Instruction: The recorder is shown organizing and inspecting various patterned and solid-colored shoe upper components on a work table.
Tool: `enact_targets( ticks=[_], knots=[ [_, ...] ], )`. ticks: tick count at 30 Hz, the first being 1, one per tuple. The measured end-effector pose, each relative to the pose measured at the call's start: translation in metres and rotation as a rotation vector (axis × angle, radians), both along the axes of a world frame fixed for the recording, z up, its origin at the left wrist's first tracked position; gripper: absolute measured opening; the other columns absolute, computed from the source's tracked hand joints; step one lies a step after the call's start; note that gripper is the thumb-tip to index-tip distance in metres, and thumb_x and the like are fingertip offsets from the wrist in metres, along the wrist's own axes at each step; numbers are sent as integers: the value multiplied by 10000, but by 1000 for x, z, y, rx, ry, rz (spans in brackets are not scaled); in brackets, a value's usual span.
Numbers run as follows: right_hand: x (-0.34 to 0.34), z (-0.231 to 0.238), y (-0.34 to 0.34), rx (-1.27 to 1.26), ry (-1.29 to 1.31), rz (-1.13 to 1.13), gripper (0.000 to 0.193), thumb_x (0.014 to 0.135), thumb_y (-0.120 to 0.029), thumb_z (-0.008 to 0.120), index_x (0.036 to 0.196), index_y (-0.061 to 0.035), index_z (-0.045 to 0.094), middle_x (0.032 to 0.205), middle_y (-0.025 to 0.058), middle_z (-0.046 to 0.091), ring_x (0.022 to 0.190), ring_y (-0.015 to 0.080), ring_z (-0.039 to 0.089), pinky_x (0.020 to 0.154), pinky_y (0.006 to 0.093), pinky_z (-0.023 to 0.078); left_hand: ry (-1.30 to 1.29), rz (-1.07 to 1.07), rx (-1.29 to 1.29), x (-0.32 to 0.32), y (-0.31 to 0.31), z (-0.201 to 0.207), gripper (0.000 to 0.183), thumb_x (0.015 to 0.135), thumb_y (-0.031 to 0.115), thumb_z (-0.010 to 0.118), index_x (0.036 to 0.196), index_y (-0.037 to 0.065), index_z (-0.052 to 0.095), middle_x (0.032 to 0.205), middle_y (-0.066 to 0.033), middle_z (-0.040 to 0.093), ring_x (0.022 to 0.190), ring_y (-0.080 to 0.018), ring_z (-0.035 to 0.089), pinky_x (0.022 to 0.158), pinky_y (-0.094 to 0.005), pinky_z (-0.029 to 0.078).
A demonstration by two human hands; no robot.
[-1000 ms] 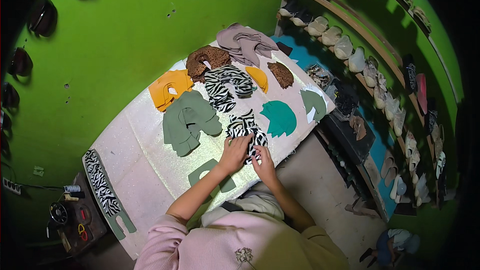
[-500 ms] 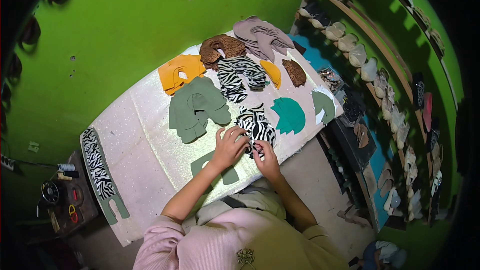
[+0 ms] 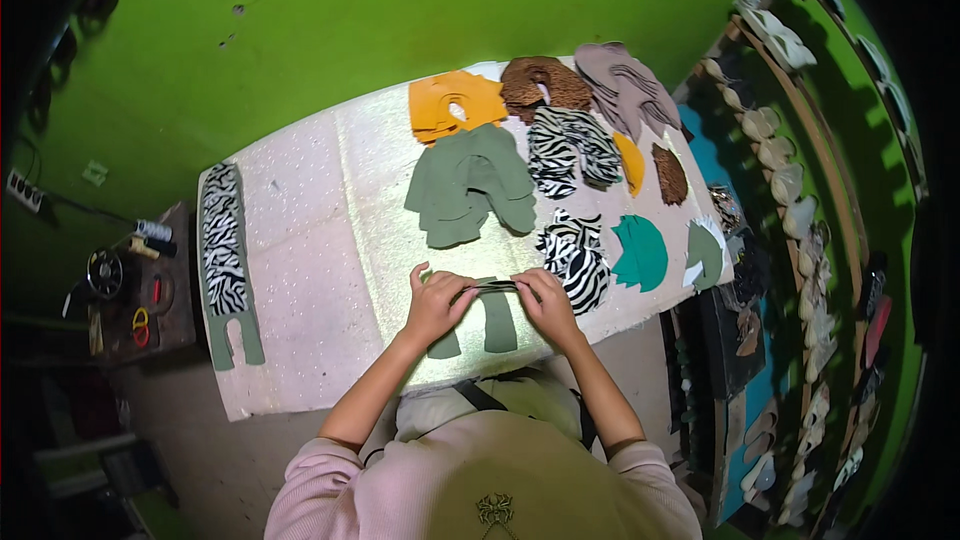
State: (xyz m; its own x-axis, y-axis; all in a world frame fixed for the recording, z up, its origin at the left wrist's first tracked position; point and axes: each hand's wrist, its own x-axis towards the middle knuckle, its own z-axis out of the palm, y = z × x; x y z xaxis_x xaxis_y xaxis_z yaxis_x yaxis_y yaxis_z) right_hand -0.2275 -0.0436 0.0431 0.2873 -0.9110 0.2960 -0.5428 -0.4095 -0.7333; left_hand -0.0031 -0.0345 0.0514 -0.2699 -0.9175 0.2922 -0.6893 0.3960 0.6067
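Between my two hands a zebra-print fabric piece [image 3: 497,286] is stretched level, seen nearly edge-on as a thin dark strip. My left hand [image 3: 437,300] pinches one end, its other fingers spread. At the opposite end, my right hand [image 3: 547,308] grips with thumb and fingers. Just below them lies a green U-shaped fabric piece [image 3: 500,328], its upper part covered by the hands and the strip. Right beside my right hand is a stack of zebra-print pieces [image 3: 580,265]. Farther back sits a pile of green cut pieces [image 3: 465,180].
Yellow [image 3: 430,105], brown spotted [image 3: 575,85], grey-mauve [image 3: 625,85] and zebra [image 3: 555,145] piles line the table's far side. A teal piece [image 3: 640,255] lies right. A zebra strip [image 3: 222,250] lies far left. Shoe racks [image 3: 790,120] stand right; a side table [image 3: 160,310] holds red-handled scissors [image 3: 141,328].
My hands have moved left from the zebra-print stack to above the green U-shaped piece, carrying a zebra-print piece. The view has turned, shifting the table to the right.
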Motion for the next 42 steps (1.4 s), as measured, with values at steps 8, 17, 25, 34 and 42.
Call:
enact_targets(
  ticks=[8, 17, 25, 34, 42],
  knots=[
    [36, 1, -24, 8, 62, 146, 163, 836, -71, 588, 995, -58, 625, 903, 100, 611, 876, 288, 584, 779, 365, 454, 47, 193, 142, 33, 12, -11, 112, 830, 204, 657, 899, 124, 695, 851, -14, 664, 867, -183, 587, 948, -409, 260],
    [52, -13, -35, 46, 90, 226, 161, 853, -71, 562, 1006, -72, 611, 911, 101, 609, 868, 301, 592, 776, 378, 461, 149, 251, 180, 48, 10, -31, 99, 824, 183, 660, 873, 110, 706, 840, -10, 676, 825, -165, 593, 880, -352, 280],
    [53, -25, -40, 82, -33, 221, 177, 858, -36, 546, 1024, -43, 605, 900, 136, 588, 875, 309, 574, 784, 372, 456, 295, 329, 225, 44, 6, -51, 122, 805, 187, 687, 910, 130, 706, 843, 20, 674, 776, -99, 583, 890, -331, 231],
    [55, -48, -33, -68, -29, 172, 290, 803, 41, 557, 1079, -42, 589, 913, 129, 544, 883, 305, 542, 793, 364, 446, 241, 373, 51, 39, 8, -63, 65, 773, 183, 706, 829, 157, 685, 810, 32, 660, 812, -112, 578, 873, -347, 251],
    [56, -50, -31, -103, 24, 151, 297, 792, 42, 563, 1076, -41, 587, 898, 122, 546, 872, 301, 540, 780, 374, 447, 218, 354, 17, 36, 7, -59, 50, 772, 143, 698, 814, 128, 676, 798, 7, 655, 821, -142, 574, 850, -342, 258]
  ],
)
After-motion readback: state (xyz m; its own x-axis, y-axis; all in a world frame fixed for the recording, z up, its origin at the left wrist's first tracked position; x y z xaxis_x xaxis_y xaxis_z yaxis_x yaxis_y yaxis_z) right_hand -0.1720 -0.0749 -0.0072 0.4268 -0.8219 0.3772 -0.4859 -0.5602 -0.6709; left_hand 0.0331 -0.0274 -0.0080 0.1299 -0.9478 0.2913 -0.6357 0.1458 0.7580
